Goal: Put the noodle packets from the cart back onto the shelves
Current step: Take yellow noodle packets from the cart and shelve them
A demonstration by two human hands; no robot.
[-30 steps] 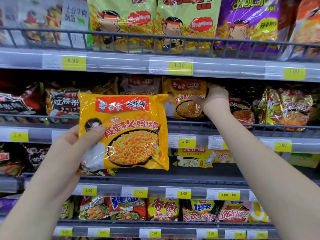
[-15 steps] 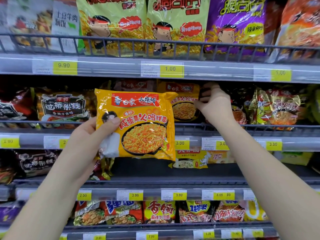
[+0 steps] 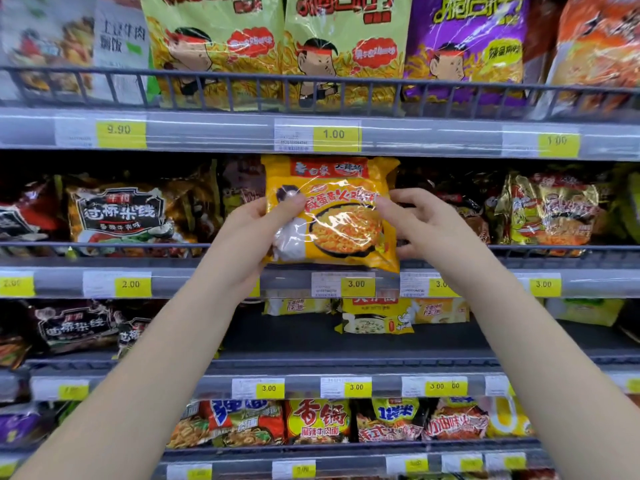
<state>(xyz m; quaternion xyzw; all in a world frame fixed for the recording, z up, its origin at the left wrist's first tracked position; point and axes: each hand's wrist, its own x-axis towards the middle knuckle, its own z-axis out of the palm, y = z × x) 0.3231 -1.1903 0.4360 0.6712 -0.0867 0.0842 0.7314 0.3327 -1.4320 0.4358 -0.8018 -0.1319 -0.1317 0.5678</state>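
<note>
From the head view, the only one here, the 3.00 price tag (image 3: 356,284) on the front strip of the middle shelf (image 3: 207,282) serves as the marker. Directly above that tag the yellow noodle packet (image 3: 332,216) stands upright with its printed face outward. Its lower edge is level with the wire rail (image 3: 138,244), and its lower right corner hangs over the strip just up and right of the tag. It is probably kept upright and square so that it can go in over the rail and match the facing of its neighbours; it looks not yet let go. The left hand (image 3: 256,233), up and left of the tag, grips the packet's left edge, thumb laid across the front and fingers curled behind. The right hand (image 3: 426,226), up and right of the tag, holds the right edge the same way, thumb on the front, the other fingers partly spread beside and behind the wrapper. Two hands on thin, crinkly film likely keep it from folding while it is guided in. Far left of the tag lies a black rice-noodle packet (image 3: 117,213), far right some gold packets (image 3: 550,209), and high above it green snack bags (image 3: 221,46). The cart is out of view.
</note>
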